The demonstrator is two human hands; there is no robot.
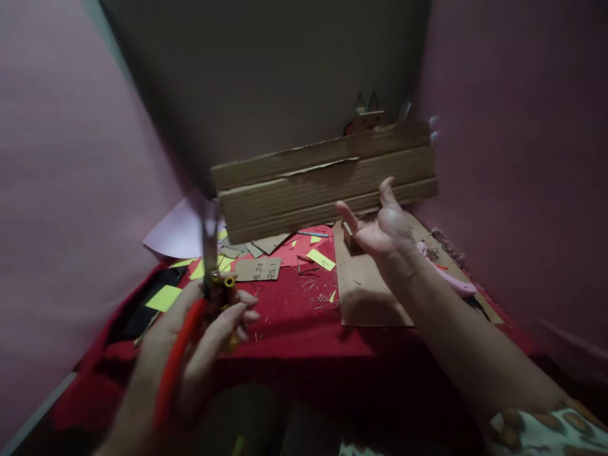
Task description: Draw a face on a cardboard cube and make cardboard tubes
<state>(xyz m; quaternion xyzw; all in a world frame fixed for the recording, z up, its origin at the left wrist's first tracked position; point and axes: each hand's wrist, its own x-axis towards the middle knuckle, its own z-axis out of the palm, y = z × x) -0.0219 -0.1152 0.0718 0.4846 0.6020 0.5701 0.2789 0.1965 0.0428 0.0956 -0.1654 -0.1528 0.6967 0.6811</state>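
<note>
My right hand (384,231) grips a long strip of corrugated cardboard (327,174) by its lower edge, with some of the fingers hidden behind it. The strip is raised above the table and tilted, its right end higher; a torn slit runs along its upper part. In my left hand (213,329) are red-handled shears (178,361), blurred by motion. Their metal blades (209,250) point up, just left of the strip's left end and apart from it as far as I can tell. Brass-coloured parts show at the pivot.
The red-covered table (294,335) carries cardboard scraps (259,269), yellow paper pieces (322,259) and small clippings. A larger cardboard sheet (370,297) lies at the right, near a pink curved object (449,278). A black flat item (142,316) is at the left. Pink walls stand either side.
</note>
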